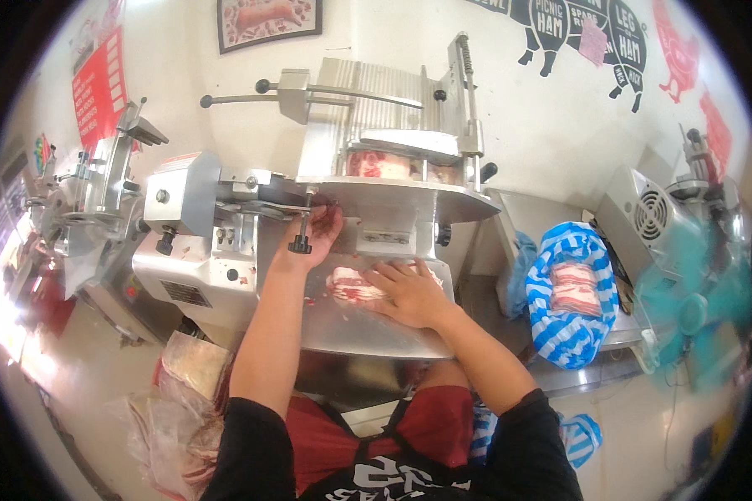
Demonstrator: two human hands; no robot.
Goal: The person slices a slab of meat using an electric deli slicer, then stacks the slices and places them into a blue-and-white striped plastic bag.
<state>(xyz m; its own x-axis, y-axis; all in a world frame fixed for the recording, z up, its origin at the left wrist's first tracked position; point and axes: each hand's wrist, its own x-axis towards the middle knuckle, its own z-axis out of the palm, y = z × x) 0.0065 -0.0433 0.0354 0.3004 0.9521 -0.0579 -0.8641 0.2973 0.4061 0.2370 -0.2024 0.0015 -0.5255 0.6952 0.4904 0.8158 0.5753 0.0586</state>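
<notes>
A meat slicer [351, 338] with a ribbed metal carriage [376, 81] stands before me. A block of meat [382, 166] sits in the carriage, under a metal pusher. My left hand [319, 235] is raised palm up beneath the carriage's edge, beside a black-knobbed screw, its fingers apart and partly in shadow; it seems to hold nothing. My right hand [407, 291] lies spread over a stack of thin, streaky meat slices [351, 285] on the slicer's metal tray, palm down, its fingertips touching the slices. Small meat scraps dot the tray near the stack.
A blue-and-white striped bag [542, 319] holding sliced meat [574, 288] lies on the metal counter at the right. Beyond it are another machine [633, 213] and a teal fan [692, 313]. Bagged meat blocks [194, 369] are at the lower left, more slicers [103, 188] at the far left.
</notes>
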